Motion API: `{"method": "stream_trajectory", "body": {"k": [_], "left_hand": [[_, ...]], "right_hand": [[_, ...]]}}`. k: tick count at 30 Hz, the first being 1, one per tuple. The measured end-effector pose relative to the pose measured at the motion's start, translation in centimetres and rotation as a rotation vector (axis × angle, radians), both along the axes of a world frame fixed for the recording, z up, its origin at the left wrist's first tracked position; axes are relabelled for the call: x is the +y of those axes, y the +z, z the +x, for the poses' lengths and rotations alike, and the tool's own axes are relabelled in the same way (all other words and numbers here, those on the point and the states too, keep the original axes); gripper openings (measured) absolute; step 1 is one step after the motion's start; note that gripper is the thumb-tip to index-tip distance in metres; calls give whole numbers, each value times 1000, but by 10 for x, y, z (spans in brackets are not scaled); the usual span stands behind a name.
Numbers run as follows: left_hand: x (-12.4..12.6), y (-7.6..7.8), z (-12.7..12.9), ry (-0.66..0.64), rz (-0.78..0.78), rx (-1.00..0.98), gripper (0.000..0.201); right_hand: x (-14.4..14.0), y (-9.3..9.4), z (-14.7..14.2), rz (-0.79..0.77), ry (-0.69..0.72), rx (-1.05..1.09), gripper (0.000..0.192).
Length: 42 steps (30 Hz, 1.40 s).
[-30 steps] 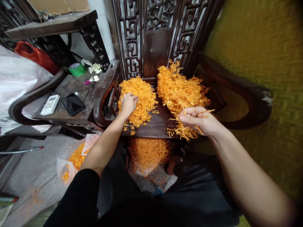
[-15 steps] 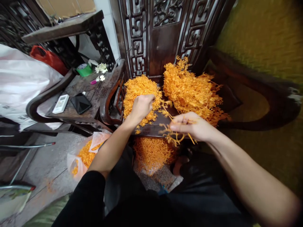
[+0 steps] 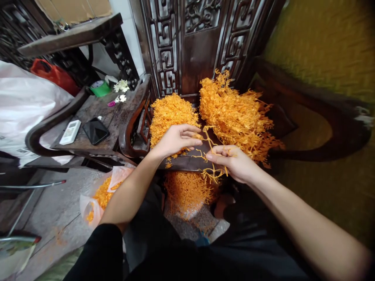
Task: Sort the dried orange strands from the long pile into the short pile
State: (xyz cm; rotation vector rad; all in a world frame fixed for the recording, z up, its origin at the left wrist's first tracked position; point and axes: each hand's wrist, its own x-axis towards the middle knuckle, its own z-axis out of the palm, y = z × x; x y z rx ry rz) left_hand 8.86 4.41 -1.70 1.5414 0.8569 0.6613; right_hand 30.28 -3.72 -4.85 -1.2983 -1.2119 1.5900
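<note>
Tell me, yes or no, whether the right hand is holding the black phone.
No, the right hand holds thin orange stems, while the black phone lies on the wooden side table.

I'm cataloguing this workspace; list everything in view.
chair: one, dark brown, centre
flower pile: one, orange, left on chair
sprig pile: one, orange, right on chair
stem pile: one, orange, below chair
held sprigs: several, orange, centre
table: one, brown, left
phone: one, black, table
remote: one, white, table
tape: one, green, table
loose flowers: several, white/magenta, table
shelf: one, brown, upper left
cardboard: one, tan, shelf
handled bag: one, red, left
sack: one, white, far left
floor bag: one, translucent, left
left hand: one, bare, near sprigs
right hand: one, bare, holding sprigs
</note>
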Motion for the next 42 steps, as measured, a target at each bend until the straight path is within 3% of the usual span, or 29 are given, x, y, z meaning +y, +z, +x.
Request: {"method": "stream_trajectory", "body": {"k": [2,4,7,10,12,15,17,21,25,27,29,32,34,36,39,40,42], "left_hand": [[0,-2,3,73,170,78,31],[4,-7,5,139,440,222,13],[19,-17,4,260,760,555,26],[45,-30,-4,474,734,841,26],[61,-38,-13,490,720,874,23],[76,-49,-25,389,746,842,26],[82,-57,-29,326,751,830,26],[94,-69,-37,321,712,799,29],[97,-69,-49,430,696,767,32],[93,-64,-53,441,704,773,31],[85,-58,-56,421,713,788,31],[70,-51,-56,350,725,816,32],[59,-49,-53,284,729,837,32],[49,-49,-49,212,737,851,32],[38,-51,-38,113,775,859,31],[35,-51,-34,78,789,862,31],[30,-52,-23,-2,815,870,31]], "right_hand": [[-2,1,-3,-5,-5,9,42],[-4,5,-8,-5,-11,24,42],[-8,15,-15,-21,34,43,43],[-13,21,-15,10,121,-13,41],[-13,17,-11,118,237,-164,37],[-14,-9,-8,278,582,-555,25],[-18,-36,-12,297,793,-841,17],[-33,-88,-28,247,914,-1027,44],[-41,-116,-38,277,927,-1102,81],[-41,-118,-43,330,908,-1117,85],[-40,-112,-48,386,877,-1134,63],[-34,-83,-51,444,795,-1179,30],[-25,-56,-41,471,709,-1221,28],[-10,-30,-18,518,535,-1287,36],[17,-10,34,659,-113,-1437,35],[25,-11,53,636,-204,-1484,39],[38,-18,85,461,-217,-1500,51]]}}
